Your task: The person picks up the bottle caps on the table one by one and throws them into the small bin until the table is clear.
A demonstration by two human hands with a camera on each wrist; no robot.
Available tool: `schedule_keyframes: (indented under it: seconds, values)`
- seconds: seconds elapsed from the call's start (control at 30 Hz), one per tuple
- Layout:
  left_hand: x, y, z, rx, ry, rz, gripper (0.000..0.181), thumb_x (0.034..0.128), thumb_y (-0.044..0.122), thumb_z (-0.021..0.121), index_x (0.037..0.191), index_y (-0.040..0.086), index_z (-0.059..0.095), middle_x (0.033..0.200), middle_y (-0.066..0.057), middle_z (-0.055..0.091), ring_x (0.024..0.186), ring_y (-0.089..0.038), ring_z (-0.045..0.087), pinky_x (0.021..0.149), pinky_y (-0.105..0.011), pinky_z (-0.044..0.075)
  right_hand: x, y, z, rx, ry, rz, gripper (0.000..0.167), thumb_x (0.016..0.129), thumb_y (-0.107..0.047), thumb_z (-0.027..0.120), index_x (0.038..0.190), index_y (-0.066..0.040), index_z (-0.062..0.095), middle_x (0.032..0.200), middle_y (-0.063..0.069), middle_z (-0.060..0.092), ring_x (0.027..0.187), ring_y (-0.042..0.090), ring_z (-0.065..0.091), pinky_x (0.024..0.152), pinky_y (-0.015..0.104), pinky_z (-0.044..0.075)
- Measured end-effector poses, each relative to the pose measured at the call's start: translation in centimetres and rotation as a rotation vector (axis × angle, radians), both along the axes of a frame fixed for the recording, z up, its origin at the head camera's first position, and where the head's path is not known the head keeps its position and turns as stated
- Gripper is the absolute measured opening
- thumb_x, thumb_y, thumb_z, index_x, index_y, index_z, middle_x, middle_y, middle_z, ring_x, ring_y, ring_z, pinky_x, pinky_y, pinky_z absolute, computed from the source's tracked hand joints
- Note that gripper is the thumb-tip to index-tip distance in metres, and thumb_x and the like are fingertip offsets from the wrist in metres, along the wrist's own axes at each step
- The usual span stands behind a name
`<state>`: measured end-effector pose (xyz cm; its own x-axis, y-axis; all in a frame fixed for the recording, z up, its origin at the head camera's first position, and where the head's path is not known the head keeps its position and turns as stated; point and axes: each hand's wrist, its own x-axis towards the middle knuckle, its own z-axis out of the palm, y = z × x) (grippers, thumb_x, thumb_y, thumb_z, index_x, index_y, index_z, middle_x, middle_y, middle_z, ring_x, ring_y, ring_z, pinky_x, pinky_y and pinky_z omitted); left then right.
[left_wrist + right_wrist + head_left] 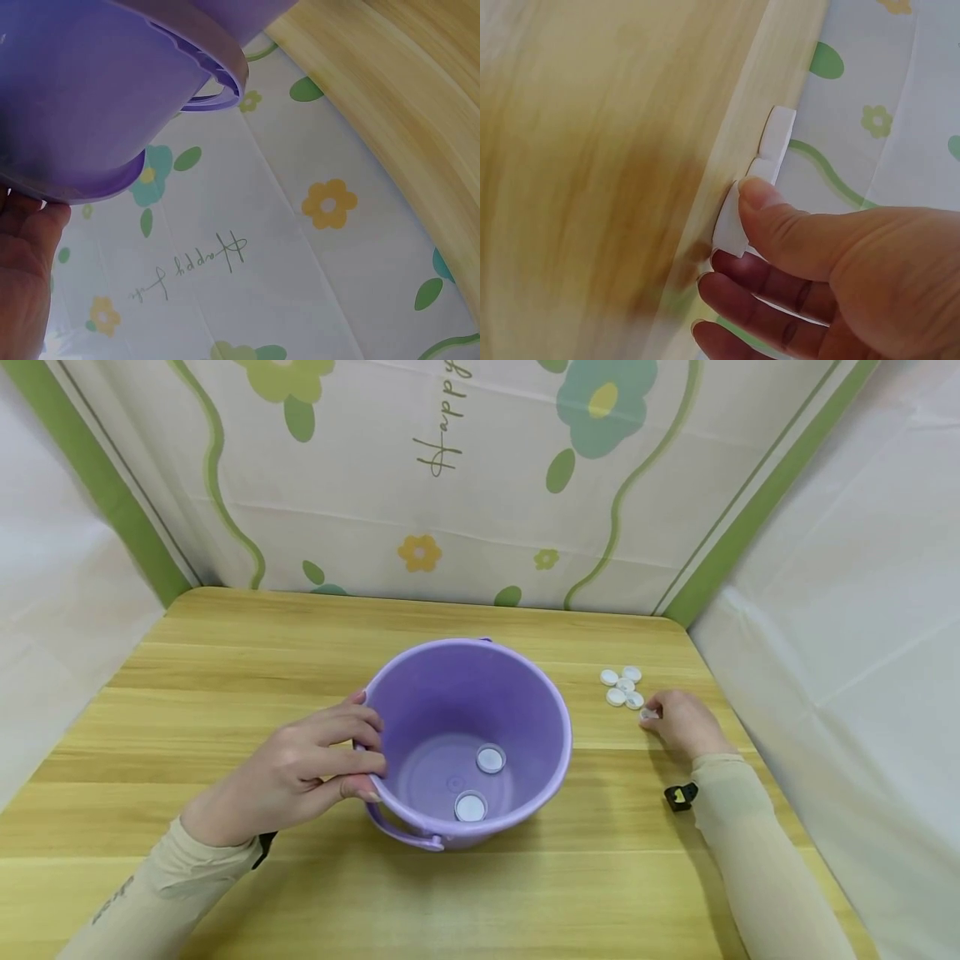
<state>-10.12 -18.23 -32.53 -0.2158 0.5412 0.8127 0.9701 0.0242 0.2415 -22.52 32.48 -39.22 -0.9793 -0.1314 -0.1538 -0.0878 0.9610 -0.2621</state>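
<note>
A purple bucket (457, 693) stands on the table, its opening tipped toward the head view. My left hand (300, 768) grips its left rim, thumb outside or along the edge and fingers over it; the left wrist view shows the bucket wall (75, 90) and part of that hand (26, 262). Two round white caps (470, 807) lie on the bucket's floor. On the right, my right hand (686, 722) pinches a small white cap (731, 225) between thumb and finger at the table surface. Several similar white caps (625, 685) lie clustered just beyond it.
The wooden table (225, 652) reaches back to a white flowered cloth (487, 502). Pale sheets hang on both sides (862, 635). The bucket's handle (405, 835) hangs down at its near left side.
</note>
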Motion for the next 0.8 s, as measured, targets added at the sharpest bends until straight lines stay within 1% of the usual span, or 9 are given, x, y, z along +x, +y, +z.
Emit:
schedule_keyframes:
  seconds: [0.23,0.47,0.8]
  values:
    - [-0.04,-0.11,-0.14,-0.004,0.003,0.009,0.022,0.0964,0.023,0.066,0.091,0.002,0.071,0.093,-0.011,0.062,0.100,-0.027,0.056,0.115,-0.050,0.034,0.11,0.01,-0.13,-0.002,0.020,0.009,0.028,0.094,-0.017,0.070,0.112,0.004,0.066,0.097,0.017,0.064,0.088,0.032,0.059,0.076,0.050,0.051]
    - [-0.07,-0.20,-0.10,-0.022,0.011,0.026,0.022,0.0968,0.024,0.065,0.091,0.003,0.071,0.094,-0.010,0.063,0.100,-0.028,0.057,0.115,-0.051,0.034,0.12,0.18,-0.35,-0.001,0.025,0.011,0.028,0.095,-0.016,0.069,0.113,0.005,0.066,0.099,0.018,0.064,0.089,0.033,0.059,0.078,0.052,0.051]
    - [-0.07,-0.24,-0.09,-0.019,0.007,0.022,0.022,0.0968,0.023,0.066,0.092,0.003,0.071,0.094,-0.011,0.063,0.100,-0.028,0.057,0.115,-0.050,0.034,0.23,0.18,-0.37,0.000,0.044,0.016,0.031,0.095,-0.016,0.069,0.115,0.007,0.065,0.099,0.019,0.065,0.089,0.034,0.060,0.080,0.052,0.052]
